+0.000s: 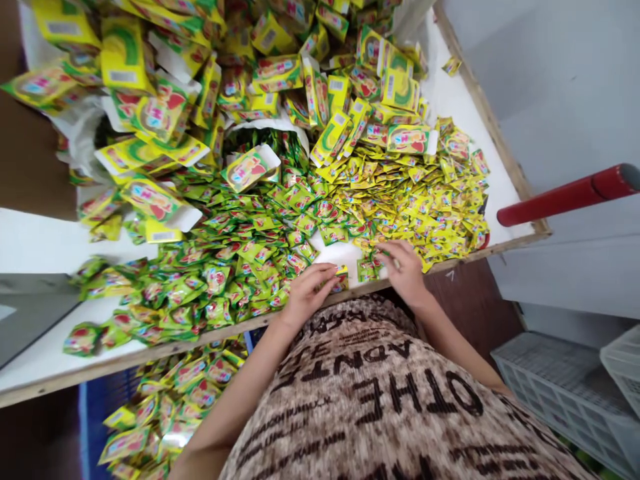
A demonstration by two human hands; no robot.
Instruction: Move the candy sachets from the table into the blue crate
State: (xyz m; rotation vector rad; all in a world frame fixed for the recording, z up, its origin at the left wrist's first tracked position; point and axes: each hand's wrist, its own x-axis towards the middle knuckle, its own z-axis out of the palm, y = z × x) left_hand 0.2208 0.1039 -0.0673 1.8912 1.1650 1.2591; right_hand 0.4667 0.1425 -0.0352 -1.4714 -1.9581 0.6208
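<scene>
My left hand (311, 291) is closed in a pinch at the table's front edge, its fingertips on a small yellow and red packet (342, 280). To its right, my right hand (404, 272) has its fingers bent together at the side of a green sachet (369, 269). Part of that sachet's right edge is hidden by the fingers. Between and behind the hands shows a bare white patch of the table (340, 253). A heap of green sachets (250, 247) spreads on the left, and a heap of yellow sachets (425, 207) lies on the right.
Many yellow-green cartons (280, 72) are piled at the back, some with open white flaps. A red pole (570, 197) juts out at the right. Below the table's wooden edge (165, 348) stands a blue crate (93, 427) of packets. Pale plastic crates (565, 380) are at lower right.
</scene>
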